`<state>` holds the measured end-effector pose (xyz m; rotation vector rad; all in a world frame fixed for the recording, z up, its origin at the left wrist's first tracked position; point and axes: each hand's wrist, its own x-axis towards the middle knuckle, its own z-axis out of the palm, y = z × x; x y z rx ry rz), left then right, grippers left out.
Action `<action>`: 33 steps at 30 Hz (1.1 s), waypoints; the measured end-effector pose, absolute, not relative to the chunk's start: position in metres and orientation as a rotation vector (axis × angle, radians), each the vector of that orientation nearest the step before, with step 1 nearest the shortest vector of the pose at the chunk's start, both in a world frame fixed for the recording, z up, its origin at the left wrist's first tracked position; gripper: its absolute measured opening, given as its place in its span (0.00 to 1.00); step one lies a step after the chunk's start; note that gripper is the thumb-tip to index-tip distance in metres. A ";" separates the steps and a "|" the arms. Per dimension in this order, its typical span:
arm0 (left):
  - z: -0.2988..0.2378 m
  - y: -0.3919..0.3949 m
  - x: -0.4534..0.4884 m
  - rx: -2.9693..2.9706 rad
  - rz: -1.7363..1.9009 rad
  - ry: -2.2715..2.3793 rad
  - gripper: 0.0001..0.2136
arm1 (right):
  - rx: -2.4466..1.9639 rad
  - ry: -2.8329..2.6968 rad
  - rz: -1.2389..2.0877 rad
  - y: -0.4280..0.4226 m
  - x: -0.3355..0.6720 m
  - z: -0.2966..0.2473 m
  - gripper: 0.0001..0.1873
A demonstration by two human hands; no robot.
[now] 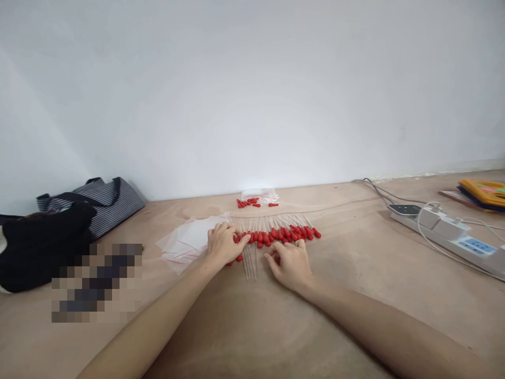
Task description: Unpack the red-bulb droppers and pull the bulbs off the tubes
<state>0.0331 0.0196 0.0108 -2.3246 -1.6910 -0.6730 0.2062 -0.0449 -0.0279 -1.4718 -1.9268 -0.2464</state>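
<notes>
Short of the surface's far edge, a row of red-headed sticks [276, 236] lies crosswise, a broad stretch of wood separating it from the power strip [479, 247] toward the right side. The left hand [224, 242] curls its fingers over the row's left end, beside plastic bags [185, 237]; the right hand [292, 263] bends its fingers at the near side. Whether either pinches a stick, I cannot tell. The brown wooden surface [355, 258] meets a white wall [252, 95] behind.

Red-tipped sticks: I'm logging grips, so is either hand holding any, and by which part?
The left hand is at the sticks' red ends; the right hand is curled beside them. Whether either grips any cannot be told.
</notes>
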 end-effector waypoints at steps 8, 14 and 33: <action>0.007 0.037 0.046 -2.349 -0.579 -1.740 0.13 | -1.497 -1.853 -0.251 -0.051 0.244 -0.033 0.08; 0.013 0.008 0.025 -2.260 -0.847 -1.641 0.10 | -1.341 -1.895 -0.455 -0.050 0.244 -0.033 0.07; -0.012 -0.030 0.029 -2.470 -1.010 -0.741 0.06 | -0.912 -2.142 -0.614 -0.042 0.228 -0.037 0.10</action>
